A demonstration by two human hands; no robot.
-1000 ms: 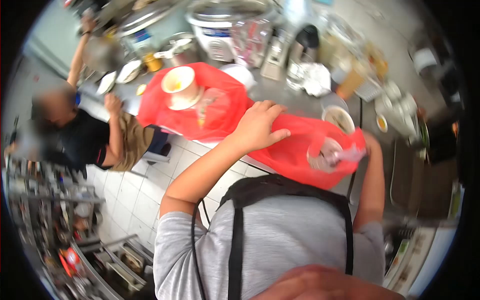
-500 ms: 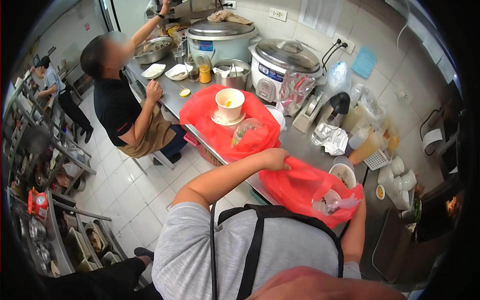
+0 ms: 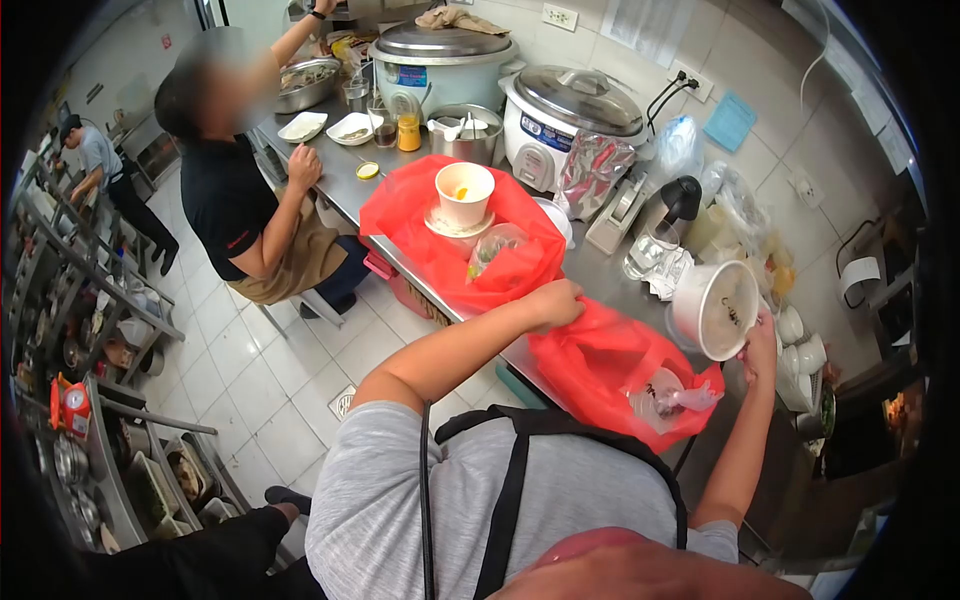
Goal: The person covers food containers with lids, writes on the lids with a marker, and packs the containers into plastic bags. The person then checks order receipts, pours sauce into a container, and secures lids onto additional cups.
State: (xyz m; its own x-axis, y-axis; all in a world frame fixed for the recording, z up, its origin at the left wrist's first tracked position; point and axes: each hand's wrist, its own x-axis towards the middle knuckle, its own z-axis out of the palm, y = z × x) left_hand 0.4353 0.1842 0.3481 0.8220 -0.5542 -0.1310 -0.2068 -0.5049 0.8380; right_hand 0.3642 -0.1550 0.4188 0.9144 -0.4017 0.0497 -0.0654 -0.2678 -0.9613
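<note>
Pinched in my left hand (image 3: 556,305) is the upper edge of a red plastic bag (image 3: 600,350), which lies open along the counter's front. Inside that bag are a clear lidded container (image 3: 655,393) and a small knotted plastic bag (image 3: 697,397). My right hand (image 3: 760,350) grips a white lidded tub (image 3: 715,308) by its rim, tilted above the bag's right side, with dark writing on its lid. To the left, a second red bag (image 3: 400,205) lies spread under a white paper cup (image 3: 465,193), a lidded container beneath the cup and a clear bag (image 3: 495,250) of greens.
Two rice cookers (image 3: 440,75) (image 3: 570,110), a steel pot (image 3: 465,135), a tape dispenser (image 3: 615,220) and bottles line the steel counter (image 3: 345,188). A co-worker (image 3: 230,190) sits at the left. Another person (image 3: 100,165) stands farther back. Shelves (image 3: 100,430) hold kitchenware.
The white tub has risen off the counter in my right hand, which had been at the bag's right edge. My left hand came down onto the bag's edge and now holds it.
</note>
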